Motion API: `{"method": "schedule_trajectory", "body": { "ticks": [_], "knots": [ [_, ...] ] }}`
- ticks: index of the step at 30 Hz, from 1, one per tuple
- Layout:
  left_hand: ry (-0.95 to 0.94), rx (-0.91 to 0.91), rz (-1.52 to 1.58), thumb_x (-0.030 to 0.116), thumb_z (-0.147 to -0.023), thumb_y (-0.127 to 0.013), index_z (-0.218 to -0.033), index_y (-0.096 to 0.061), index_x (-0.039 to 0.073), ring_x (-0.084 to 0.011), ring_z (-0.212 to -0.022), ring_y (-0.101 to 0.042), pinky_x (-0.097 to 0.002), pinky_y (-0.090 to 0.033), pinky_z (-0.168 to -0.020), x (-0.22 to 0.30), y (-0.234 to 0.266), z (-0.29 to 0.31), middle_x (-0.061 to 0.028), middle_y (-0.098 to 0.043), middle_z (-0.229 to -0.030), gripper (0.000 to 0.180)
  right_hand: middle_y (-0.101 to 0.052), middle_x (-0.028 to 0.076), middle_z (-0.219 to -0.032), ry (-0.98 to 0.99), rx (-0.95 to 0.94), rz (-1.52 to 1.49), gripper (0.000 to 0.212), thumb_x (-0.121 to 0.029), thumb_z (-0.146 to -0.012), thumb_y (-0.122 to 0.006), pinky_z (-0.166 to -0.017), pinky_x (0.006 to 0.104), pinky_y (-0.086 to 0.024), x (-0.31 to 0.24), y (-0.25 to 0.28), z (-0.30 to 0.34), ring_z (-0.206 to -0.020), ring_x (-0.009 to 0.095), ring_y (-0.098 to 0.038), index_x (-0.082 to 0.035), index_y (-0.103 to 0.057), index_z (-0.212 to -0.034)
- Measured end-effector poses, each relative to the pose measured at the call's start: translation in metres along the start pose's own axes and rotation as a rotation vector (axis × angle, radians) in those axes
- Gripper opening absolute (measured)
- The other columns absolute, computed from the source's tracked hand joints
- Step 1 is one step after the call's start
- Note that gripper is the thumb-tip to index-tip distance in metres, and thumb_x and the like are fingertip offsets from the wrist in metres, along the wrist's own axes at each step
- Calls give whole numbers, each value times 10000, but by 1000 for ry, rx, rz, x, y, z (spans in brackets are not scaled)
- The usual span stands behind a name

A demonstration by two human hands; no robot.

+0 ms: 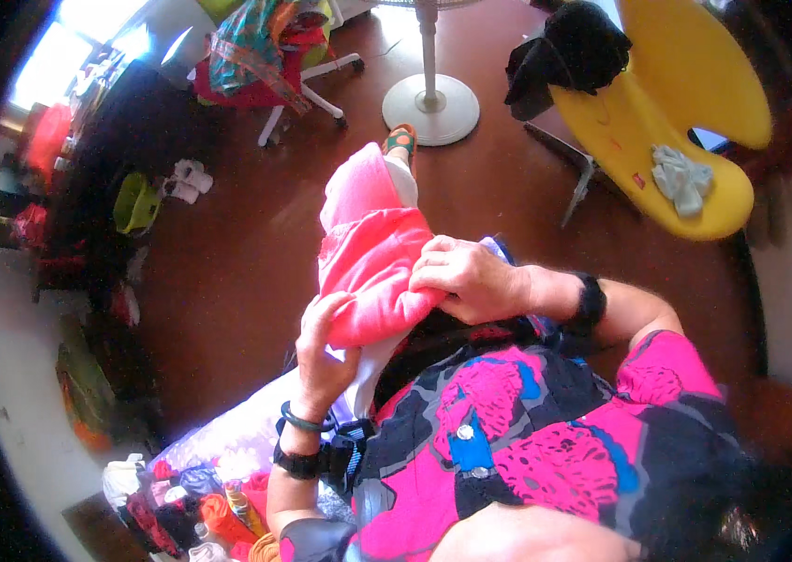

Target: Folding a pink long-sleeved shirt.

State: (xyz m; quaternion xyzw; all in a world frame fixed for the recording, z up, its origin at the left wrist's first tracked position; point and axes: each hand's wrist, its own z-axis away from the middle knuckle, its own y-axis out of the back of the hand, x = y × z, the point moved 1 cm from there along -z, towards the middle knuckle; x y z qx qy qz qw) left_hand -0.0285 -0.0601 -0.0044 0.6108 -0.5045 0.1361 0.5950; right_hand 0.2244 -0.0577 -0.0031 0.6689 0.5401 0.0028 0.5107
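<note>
A pink garment [372, 272] lies folded and bunched across my lap; its exact kind is not plain. My left hand [325, 354] grips its near left edge, the thumb on top and the other fingers partly hidden. At the right edge, my right hand [469, 278] pinches the bunched cloth with curled fingers. One end of the garment hangs over my leg toward the slipper [400, 140] on my foot.
Rolled and folded clothes [204, 510] are piled at lower left. Ahead stands a fan's round white base [431, 105]. A yellow chair [663, 122] at right holds black cloth [578, 51] and a whitish cloth [681, 180]. A red wheeled chair [251, 84] stands far left.
</note>
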Motion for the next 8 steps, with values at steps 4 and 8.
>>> {"method": "schedule_trajectory", "body": {
  "ticks": [4,8],
  "knots": [
    [-211,-62,-366,164,-678,-729,-1144,-549,43,-332,-1103,-522,-447,-344,-1021,33,-6,-1,-164,-566,-1134,514,-619,103,-898,-11,-38,19,217,-62,-696,-658,-828,393,-472,3,3,4,-885,300,-579,-51,-596,-904],
    [-188,-77,-443,234,-700,-747,-1112,-570,42,-337,-1027,-562,-444,-416,-926,29,-11,-3,-157,-594,-1094,488,-619,109,-910,-30,-35,28,232,-91,-700,-669,-837,390,-473,1,6,4,-904,305,-579,-59,-601,-919]
  ]
}}
